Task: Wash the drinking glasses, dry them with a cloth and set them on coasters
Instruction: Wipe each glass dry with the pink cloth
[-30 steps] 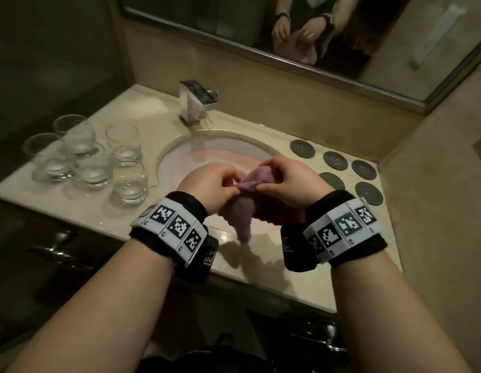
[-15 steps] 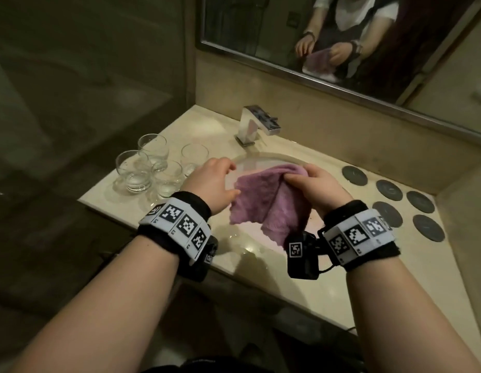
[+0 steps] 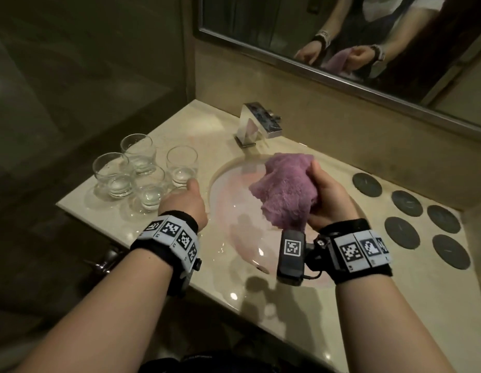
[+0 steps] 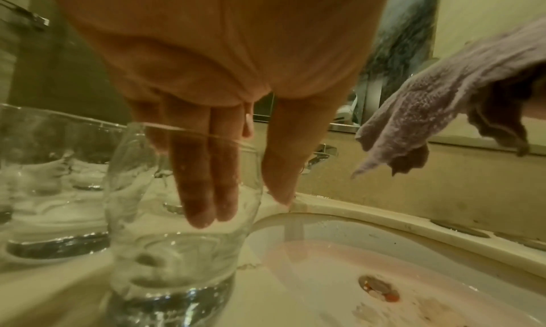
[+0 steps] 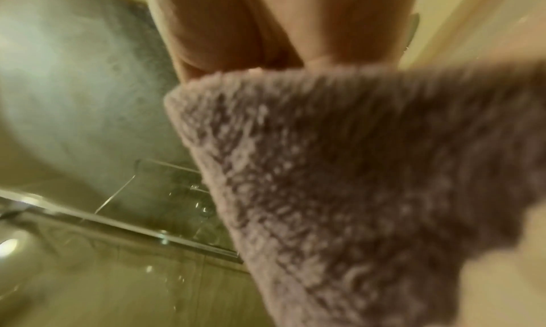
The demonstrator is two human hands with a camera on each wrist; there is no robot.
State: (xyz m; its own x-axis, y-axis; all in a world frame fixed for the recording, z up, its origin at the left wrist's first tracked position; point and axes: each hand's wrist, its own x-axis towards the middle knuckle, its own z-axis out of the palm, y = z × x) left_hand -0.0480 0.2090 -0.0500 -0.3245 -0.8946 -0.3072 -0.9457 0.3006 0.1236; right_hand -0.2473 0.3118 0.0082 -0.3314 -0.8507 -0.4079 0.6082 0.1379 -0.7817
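On the beige stone counter, five clear drinking glasses cluster left of the basin, six dark round coasters waiting right. The right hand bunches the fluffy purple cloth ready for drying; the left hand, fingers straight, reaches around the nearest glass.

Dim warm yellowish light, small glare spots on the near counter, hand shadows in the sink, wide-angle bending at edges, right wrist view blurred, cloth out of focus

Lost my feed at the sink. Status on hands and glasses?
Left hand open, fingers around nearest glass, not gripping. Right hand holds purple cloth over basin. Coasters bare. Other glasses crowd close.
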